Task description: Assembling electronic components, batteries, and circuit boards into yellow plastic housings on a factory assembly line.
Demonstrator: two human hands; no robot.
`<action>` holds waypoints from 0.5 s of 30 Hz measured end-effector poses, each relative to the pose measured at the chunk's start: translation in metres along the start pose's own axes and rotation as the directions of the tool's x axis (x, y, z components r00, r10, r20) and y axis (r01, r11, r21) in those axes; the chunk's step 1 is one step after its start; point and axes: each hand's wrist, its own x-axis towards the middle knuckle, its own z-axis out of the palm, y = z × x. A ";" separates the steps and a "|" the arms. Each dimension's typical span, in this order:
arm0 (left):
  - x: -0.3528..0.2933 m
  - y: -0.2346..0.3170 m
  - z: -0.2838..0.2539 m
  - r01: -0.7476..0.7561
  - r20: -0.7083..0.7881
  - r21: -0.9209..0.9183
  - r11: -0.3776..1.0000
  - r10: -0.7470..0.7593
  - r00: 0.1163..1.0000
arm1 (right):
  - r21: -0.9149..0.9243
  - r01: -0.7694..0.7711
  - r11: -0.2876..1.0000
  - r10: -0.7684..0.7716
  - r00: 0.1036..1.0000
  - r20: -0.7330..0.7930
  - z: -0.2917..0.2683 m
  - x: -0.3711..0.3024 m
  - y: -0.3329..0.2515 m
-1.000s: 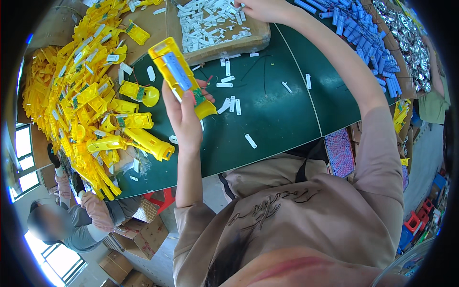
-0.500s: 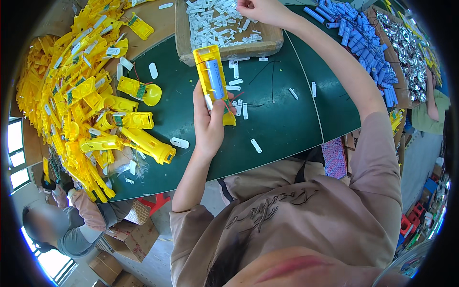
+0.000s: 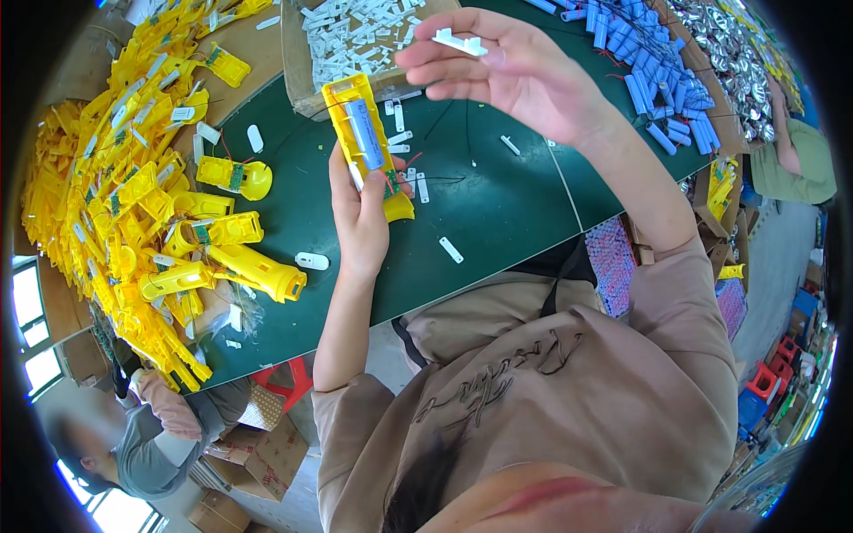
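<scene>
My left hand [image 3: 362, 226] is closed around a yellow plastic flashlight housing half [image 3: 338, 107], its inner side up. A blue cylindrical battery [image 3: 363, 131] lies lengthwise in it, with a small green circuit board [image 3: 392, 184] and thin wires toward the lower end. Above and to the right of the housing, my right hand [image 3: 542, 75] pinches a small white plastic strip [image 3: 459, 43] with raised ends between thumb and index finger. The other fingers are stretched out. Behind this hand stands a cardboard box [image 3: 306, 106] of similar white pieces [image 3: 351, 40].
A heap of yellow housings [image 3: 115, 200] covers the left of the green table [image 3: 355, 306]. Loose white strips [image 3: 450, 250] lie nearer me. Blue batteries [image 3: 653, 102] with wires and silver reflectors [image 3: 733, 67] are piled right. One person [image 3: 155, 453] sits left; another [image 3: 791, 164] is far right.
My right hand has come back from the box toward me and now shows a white strip in its fingers. The left hand still holds the housing; the whole view has shifted slightly.
</scene>
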 end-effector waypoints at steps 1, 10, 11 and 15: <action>0.002 -0.001 0.002 0.007 0.005 0.003 1.000 -0.007 1.000 | 0.003 0.001 1.000 -0.001 1.000 -0.008 -0.015 -0.010 0.009; 0.001 -0.005 -0.003 0.002 0.017 0.008 1.000 -0.002 1.000 | -0.448 -0.106 0.888 0.004 0.975 -0.224 -0.018 -0.017 0.040; 0.001 -0.005 -0.002 0.003 0.011 0.008 1.000 -0.004 1.000 | -0.445 -0.109 0.889 0.009 0.975 -0.220 -0.021 -0.019 0.044; 0.001 -0.004 0.001 -0.016 -0.005 0.088 0.996 0.016 1.000 | -0.278 -0.185 0.942 0.117 0.962 -0.245 -0.026 -0.024 0.051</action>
